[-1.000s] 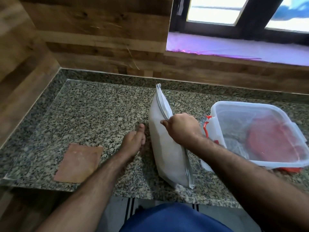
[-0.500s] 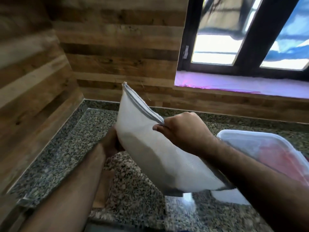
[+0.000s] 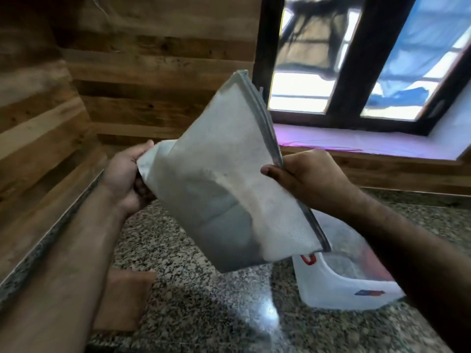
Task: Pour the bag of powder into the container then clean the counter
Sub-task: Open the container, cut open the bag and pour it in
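Head view. You hold the bag of powder (image 3: 229, 179) up off the counter (image 3: 204, 301), tilted, its zip edge running from upper left down to lower right. Your left hand (image 3: 125, 179) is wrapped around the bag's bottom left corner, thumb on the near face and fingers curled behind it. Your right hand (image 3: 308, 179) pinches the zip edge about midway along, thumb tip on the near face, the other fingers closed behind the strip. Powder has gathered in the low part of the bag; the upper part looks dusty and slack. Whether the zip is parted cannot be told.

The bag's lowest corner hangs just above the near left rim of the container (image 3: 339, 289), a clear plastic tub with a red latch, which stands on the counter toward its right side, partly hidden behind your right forearm. A brown cloth (image 3: 122, 301) lies flat near the counter's front left edge, partly under your left forearm. Wood panelling lines the back and left walls.
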